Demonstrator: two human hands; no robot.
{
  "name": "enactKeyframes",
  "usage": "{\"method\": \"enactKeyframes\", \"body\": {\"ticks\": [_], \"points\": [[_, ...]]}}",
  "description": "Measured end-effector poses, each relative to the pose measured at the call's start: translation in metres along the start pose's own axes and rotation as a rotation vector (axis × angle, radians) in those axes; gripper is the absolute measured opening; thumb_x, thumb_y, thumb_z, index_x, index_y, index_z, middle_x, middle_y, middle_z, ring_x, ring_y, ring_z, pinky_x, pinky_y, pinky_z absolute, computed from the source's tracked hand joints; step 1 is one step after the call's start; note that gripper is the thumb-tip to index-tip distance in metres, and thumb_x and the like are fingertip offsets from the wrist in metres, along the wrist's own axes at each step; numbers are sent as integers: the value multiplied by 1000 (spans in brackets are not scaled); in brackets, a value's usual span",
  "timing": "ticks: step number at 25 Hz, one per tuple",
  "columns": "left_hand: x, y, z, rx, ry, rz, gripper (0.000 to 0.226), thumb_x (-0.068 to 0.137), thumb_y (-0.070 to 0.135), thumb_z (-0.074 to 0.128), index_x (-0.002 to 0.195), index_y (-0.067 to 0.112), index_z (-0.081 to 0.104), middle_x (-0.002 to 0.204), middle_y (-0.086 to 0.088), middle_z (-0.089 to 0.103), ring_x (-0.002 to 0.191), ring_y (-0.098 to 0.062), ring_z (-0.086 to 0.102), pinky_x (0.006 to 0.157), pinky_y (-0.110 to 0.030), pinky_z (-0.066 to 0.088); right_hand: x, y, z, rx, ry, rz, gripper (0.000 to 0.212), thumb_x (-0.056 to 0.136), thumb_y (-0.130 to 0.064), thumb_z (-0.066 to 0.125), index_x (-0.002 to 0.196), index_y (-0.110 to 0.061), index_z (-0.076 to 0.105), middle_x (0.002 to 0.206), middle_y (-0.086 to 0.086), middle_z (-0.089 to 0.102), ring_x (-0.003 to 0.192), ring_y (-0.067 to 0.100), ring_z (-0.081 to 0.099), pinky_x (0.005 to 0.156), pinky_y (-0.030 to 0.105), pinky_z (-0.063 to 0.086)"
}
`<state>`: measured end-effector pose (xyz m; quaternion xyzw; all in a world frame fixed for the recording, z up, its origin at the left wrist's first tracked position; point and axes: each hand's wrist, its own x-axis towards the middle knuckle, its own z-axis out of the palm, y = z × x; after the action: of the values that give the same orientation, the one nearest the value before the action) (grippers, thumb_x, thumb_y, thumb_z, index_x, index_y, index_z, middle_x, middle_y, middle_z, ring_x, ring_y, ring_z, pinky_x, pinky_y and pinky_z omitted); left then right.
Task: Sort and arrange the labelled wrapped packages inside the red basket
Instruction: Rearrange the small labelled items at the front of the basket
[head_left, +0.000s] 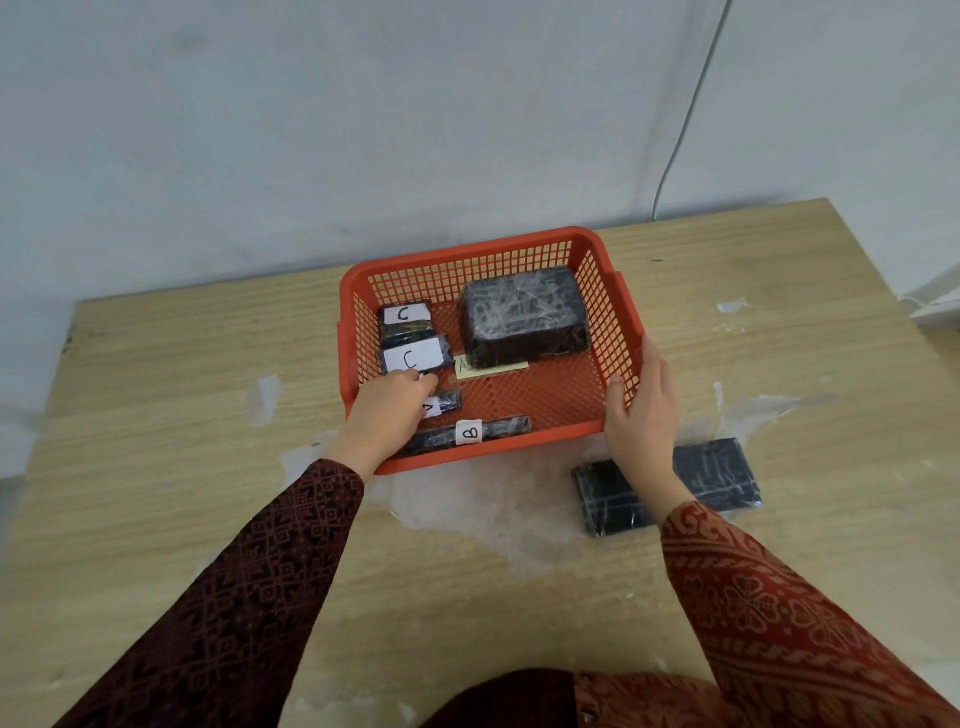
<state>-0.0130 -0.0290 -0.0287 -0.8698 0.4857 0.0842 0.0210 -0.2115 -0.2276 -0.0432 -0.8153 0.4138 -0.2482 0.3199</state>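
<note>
The red basket (602, 291) stands on a wooden table. Inside it two black wrapped packages labelled C lie at the left, one behind (405, 318) the other (415, 357). A large black wrapped block (524, 314) sits at the back right on a yellow label (491, 366). A small package (447, 402) and a long package labelled B (470, 434) lie along the front. My left hand (387, 415) reaches into the basket, fingertips touching the front C package. My right hand (641, 410) grips the basket's right rim.
A flat black wrapped package (722, 475) lies on the table (182, 389) just outside the basket's front right corner, partly under my right forearm. A wall stands behind the table. A cable (680, 135) hangs down the wall at the right.
</note>
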Motion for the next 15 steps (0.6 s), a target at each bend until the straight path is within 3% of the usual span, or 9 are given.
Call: {"method": "enactKeyframes", "body": {"ticks": [3,5,7,9,12,15], "points": [[0,-3,-5,-9,-50,-10,16,86,12,59,101,9,57,97,-10,63,89,-31,61,61,-39,48,0,-4,-1,-1,-29,16,54,95,-15,47,145,-4,28,142,21,41,129,33,41,105,49,41],[3,-1,-8,-49,-43,-10,15,87,13,58,102,9,59,99,-9,63,91,-30,61,63,-39,49,0,-6,-5,-135,-25,-50,54,93,-14,49,143,-1,32,144,23,40,130,36,38,107,50,36],[9,6,-11,-197,44,-31,18,88,17,58,105,12,60,99,-7,63,89,-27,61,65,-36,49,4,-10,-10,-263,-29,-213,48,90,-12,53,136,-2,42,144,23,40,133,37,35,110,49,32],[21,19,-14,-445,150,-108,24,88,22,59,111,15,58,103,-5,63,90,-22,60,70,-32,49,16,-24,-8,-196,-138,-300,42,89,-11,55,131,-5,49,140,19,45,132,33,38,109,44,34],[47,41,-16,-822,194,-349,42,90,22,58,130,12,50,125,-11,58,113,-24,55,94,-33,45,47,-47,10,-19,-384,-115,55,90,-16,57,140,-5,36,142,18,41,133,31,37,110,37,29],[62,57,-9,-968,136,-449,52,90,17,57,138,7,41,138,-14,52,126,-28,49,107,-40,40,75,-51,27,-97,-527,65,72,89,-19,59,147,-5,18,152,23,23,140,36,25,117,43,22]]}}
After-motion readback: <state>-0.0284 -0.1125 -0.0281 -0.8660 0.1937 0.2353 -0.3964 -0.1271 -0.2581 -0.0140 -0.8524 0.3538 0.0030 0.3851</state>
